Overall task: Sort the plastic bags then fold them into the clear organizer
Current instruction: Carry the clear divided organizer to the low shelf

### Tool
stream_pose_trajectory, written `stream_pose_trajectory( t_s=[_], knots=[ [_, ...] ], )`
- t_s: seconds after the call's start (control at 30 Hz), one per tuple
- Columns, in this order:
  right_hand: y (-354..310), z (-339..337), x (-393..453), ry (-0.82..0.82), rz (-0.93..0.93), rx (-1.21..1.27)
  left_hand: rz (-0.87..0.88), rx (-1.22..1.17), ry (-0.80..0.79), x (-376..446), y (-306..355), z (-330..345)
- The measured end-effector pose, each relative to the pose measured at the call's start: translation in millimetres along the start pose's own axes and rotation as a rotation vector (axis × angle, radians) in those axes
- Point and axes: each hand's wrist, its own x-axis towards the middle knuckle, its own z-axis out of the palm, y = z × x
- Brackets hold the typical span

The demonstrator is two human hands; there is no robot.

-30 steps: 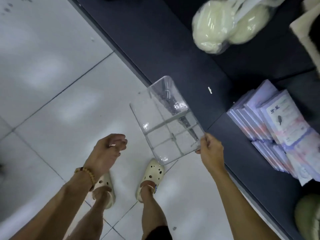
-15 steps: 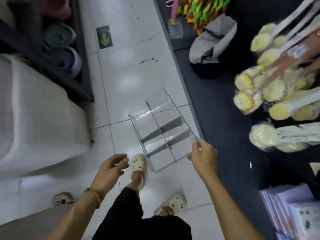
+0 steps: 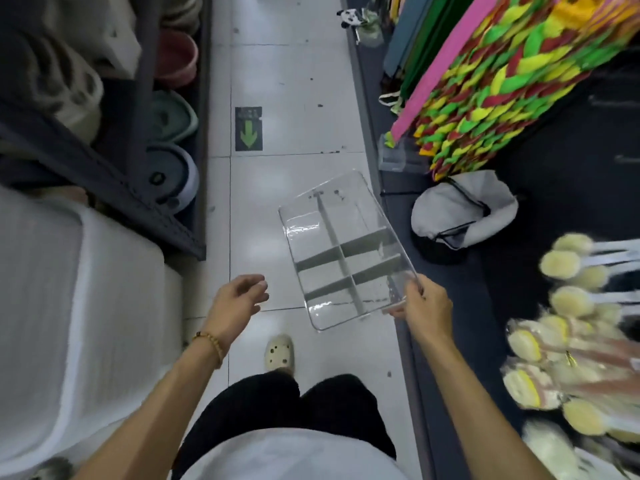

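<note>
We see a green arrow sticker [image 3: 248,129] on the white tiled floor [image 3: 287,81]. Left of it, basins [image 3: 173,116] sit on a dark shelf [image 3: 138,202]; right of it, bright woven mats [image 3: 485,81], and nearer us a grey bag [image 3: 460,209] and yellow brushes [image 3: 568,296].

You have turned away from the dark counter and now you look along the aisle, so the green floor arrow [image 3: 248,133] is in front of you. The clear organizer [image 3: 343,251] lies flatter in your right hand [image 3: 420,303]. Your left hand [image 3: 239,299] has risen a little.
</note>
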Motion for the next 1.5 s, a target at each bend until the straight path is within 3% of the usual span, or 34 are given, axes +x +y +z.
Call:
stream_pose_trajectory(
  t_s=[0.33,0.67,0.83,1.07,1.27,1.5],
  knots=[
    [-110,-12,201,0.072,0.015,0.03,0.045,0.016,-0.025,191,186,60],
    [-377,64,438,-0.218,-0.217,-0.021,-0.081,-0.16,0.249,323,313,31],
    [-500,127,542,-0.299,-0.266,-0.064,-0.098,-0.224,0.331,430,383,-1],
    [-620,150,670,-0.181,-0.175,-0.066,-0.01,-0.111,0.2,630,565,-31],
    [-709,139,786,-0.032,-0.132,-0.03,0.086,-0.045,0.069,794,733,-11],
    [-852,186,977,-0.018,-0.189,-0.109,0.023,-0.026,0.073,957,867,11]
  ],
)
